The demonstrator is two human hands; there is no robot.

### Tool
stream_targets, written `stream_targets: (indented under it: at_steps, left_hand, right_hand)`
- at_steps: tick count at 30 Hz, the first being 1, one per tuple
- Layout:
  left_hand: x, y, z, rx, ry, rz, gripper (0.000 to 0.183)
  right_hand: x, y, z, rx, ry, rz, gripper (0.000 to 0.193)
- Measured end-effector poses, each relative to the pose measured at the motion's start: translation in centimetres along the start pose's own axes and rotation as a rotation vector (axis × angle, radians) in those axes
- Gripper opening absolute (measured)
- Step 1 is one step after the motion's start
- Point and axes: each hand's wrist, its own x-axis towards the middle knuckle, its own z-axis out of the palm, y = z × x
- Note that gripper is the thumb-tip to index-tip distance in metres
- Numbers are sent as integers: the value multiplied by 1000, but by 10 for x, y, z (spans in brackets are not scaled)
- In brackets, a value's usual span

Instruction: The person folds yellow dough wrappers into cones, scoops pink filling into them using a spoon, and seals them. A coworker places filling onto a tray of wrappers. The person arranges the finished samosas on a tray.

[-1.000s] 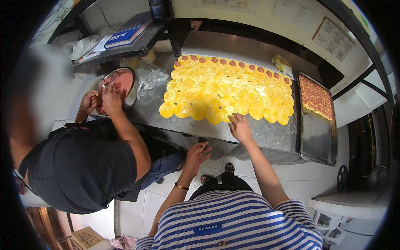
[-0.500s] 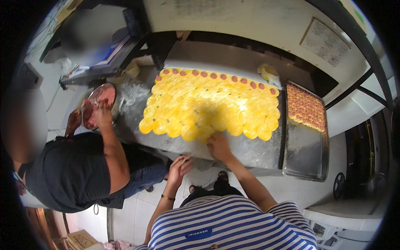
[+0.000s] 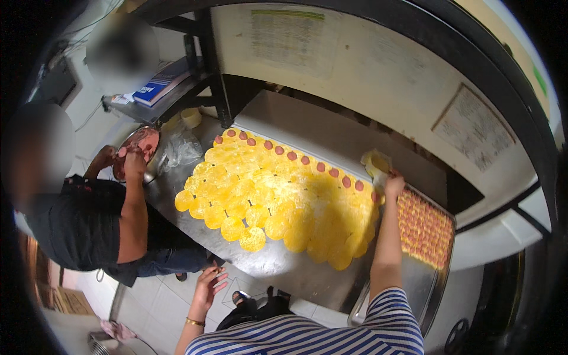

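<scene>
Many thin round yellow dough wrappers (image 3: pixel 254 195) lie overlapping in rows across the metal table. Small pink lumps of filling (image 3: pixel 305 160) sit in a line on the far row. At the far right corner, my right hand (image 3: pixel 394 184) is at the edge of a small yellowish container (image 3: pixel 376 161) with whitish plastic about it. Its fingers look curled, but what they grip is hidden. My left hand (image 3: pixel 207 286) hangs in front of the near table edge, fingers apart, with a bracelet at its wrist.
A metal tray (image 3: pixel 426 272) on the right holds rows of small yellow and pink pieces. At left, a co-worker's hands (image 3: pixel 135 161) work in a metal bowl of pink meat (image 3: pixel 147 141). A clear plastic bag (image 3: pixel 180 148) lies beside it. Black shelf posts (image 3: pixel 220 89) rise behind.
My right hand has gone from the near edge of the wrappers to the container at the far right. The whole view has turned. The co-worker's hands stay at the bowl.
</scene>
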Motion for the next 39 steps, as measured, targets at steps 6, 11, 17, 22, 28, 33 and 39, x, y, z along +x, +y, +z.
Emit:
stream_targets:
  at_steps: [6,11,17,22,28,33,39]
  left_hand:
    - [-34,1,-5,-26,136,63,22]
    - [-42,1,-8,-45,200,71,23]
    - [-31,1,0,-76,182,27,23]
    - [-22,-1,10,-24,149,-15,23]
    - [-12,2,16,-50,55,-24,25]
    - [-5,6,28,-4,-41,-54,25]
    - [13,5,46,121,-280,11,28]
  right_hand:
    - [95,87,72,-297,-344,-415,29]
    - [120,108,83,-218,-472,-716,27]
    - [118,89,60,-168,-573,-620,19]
    - [107,88,54,-126,-511,-493,16]
    - [108,70,55,-6,-337,-529,21]
    - [106,18,16,8,-204,-529,29]
    - [21,-69,-54,120,-273,-526,18]
